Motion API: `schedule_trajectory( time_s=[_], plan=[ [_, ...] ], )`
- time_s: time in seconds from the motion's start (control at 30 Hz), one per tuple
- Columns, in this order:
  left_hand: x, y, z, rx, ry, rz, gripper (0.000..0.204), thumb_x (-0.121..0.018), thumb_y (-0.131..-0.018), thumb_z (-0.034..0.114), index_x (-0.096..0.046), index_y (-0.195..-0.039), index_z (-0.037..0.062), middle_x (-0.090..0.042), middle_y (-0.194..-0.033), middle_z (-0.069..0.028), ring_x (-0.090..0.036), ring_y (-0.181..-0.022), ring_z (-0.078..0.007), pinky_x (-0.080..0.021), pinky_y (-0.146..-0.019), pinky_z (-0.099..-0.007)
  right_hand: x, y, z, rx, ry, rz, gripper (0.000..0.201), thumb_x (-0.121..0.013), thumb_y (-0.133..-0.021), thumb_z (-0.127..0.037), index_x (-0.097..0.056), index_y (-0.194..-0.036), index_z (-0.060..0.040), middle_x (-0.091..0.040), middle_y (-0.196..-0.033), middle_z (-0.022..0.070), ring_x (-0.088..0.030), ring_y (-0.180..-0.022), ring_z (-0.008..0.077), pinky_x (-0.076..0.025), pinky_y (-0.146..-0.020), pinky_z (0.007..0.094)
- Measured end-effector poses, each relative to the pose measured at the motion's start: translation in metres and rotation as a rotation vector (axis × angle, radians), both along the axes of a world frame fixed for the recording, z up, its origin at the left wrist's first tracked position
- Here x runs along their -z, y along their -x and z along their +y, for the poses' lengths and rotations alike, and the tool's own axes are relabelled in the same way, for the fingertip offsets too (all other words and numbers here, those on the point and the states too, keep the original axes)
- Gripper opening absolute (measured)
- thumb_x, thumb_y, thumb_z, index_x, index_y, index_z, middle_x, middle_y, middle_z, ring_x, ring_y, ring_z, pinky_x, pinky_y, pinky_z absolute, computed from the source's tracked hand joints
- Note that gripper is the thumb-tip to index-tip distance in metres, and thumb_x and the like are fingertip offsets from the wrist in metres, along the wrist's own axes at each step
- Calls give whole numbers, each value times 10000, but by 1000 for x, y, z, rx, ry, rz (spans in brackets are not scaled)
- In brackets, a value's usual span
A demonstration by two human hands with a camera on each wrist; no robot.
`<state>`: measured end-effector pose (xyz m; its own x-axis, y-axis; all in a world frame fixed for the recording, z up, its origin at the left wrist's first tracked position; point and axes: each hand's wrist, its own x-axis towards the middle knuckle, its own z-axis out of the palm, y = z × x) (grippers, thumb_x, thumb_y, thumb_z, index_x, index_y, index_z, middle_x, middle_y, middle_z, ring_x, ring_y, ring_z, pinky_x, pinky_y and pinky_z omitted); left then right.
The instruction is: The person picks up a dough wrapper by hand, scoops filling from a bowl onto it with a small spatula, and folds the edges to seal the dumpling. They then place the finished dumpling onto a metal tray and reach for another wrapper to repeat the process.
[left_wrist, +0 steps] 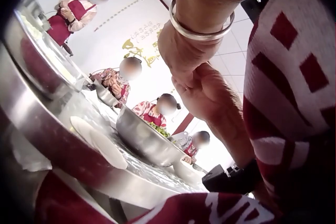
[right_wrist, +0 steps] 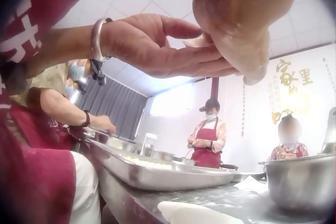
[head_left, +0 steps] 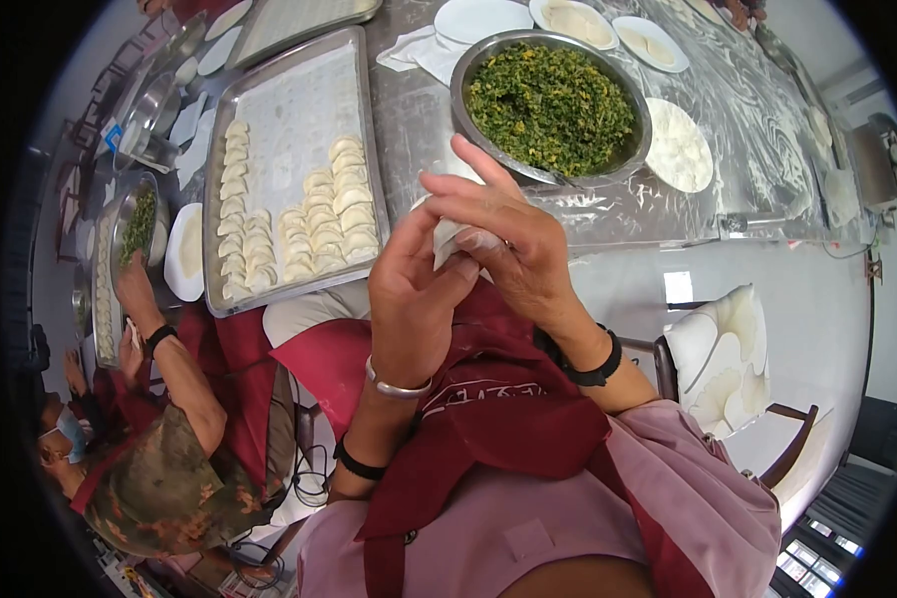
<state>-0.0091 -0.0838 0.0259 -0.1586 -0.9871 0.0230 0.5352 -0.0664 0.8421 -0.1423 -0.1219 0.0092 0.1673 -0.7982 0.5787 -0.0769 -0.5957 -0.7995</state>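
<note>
A pale piece of dough (head_left: 450, 242) shows between the two hands in the head view, largely covered by fingers. My left hand (head_left: 414, 284), with a silver bangle at the wrist, has its fingers and thumb curled round it. From the right, my right hand (head_left: 523, 244) pinches the same dough with thumb and fingers, one finger pointing up. In the right wrist view a bit of dough (right_wrist: 195, 41) lies between the left hand (right_wrist: 149, 45) and the right hand (right_wrist: 236, 29). The left wrist view hides the dough behind the hands.
A metal tray (head_left: 367, 120) with rows of dumplings stands at the left. Behind the hands is a steel bowl (head_left: 644, 135) of chopped green filling (head_left: 548, 105), beside a floury white plate (head_left: 679, 146). Another person (head_left: 169, 439) works at the left; a chair (head_left: 723, 349) stands right.
</note>
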Motion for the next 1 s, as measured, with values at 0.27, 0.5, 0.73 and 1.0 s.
schedule_trajectory(
  time_s=[0.27,0.5,0.73,1.0],
  plan=[
    [11,-15,-7,133,-174,417,477,-404,-1043,242,-370,-1401,-73,-515,-1322,-152,-571,-1155,-216,-493,-988,-376,-8,-6,-1,23,-17,-29,338,-691,-764,-1,-688,-1098,-51,-659,-1217,125,-434,-1343,377,-415,-1030,429],
    [11,-4,-2,82,-206,357,485,-433,-1026,176,-326,-1445,-44,-517,-1329,-160,-536,-1212,-227,-477,-1017,-375,6,10,-14,41,211,281,463,-591,-921,-359,-620,-1245,-30,-584,-1330,153,-401,-1363,394,-399,-1038,433],
    [8,-4,-8,118,-187,559,504,-433,-1018,135,-280,-1468,-30,-458,-1395,-192,-498,-1268,-268,-418,-1093,-387,-13,-2,1,141,-51,-8,357,-696,-851,-137,-651,-1177,2,-600,-1310,148,-398,-1368,374,-367,-1076,437],
    [17,-3,-6,146,-163,639,513,-434,-1017,131,-261,-1472,-31,-459,-1398,-173,-483,-1291,-250,-406,-1113,-395,2,-4,7,101,-145,-252,285,-697,-785,52,-690,-1068,18,-661,-1179,154,-483,-1296,320,-430,-1021,398]
  ],
)
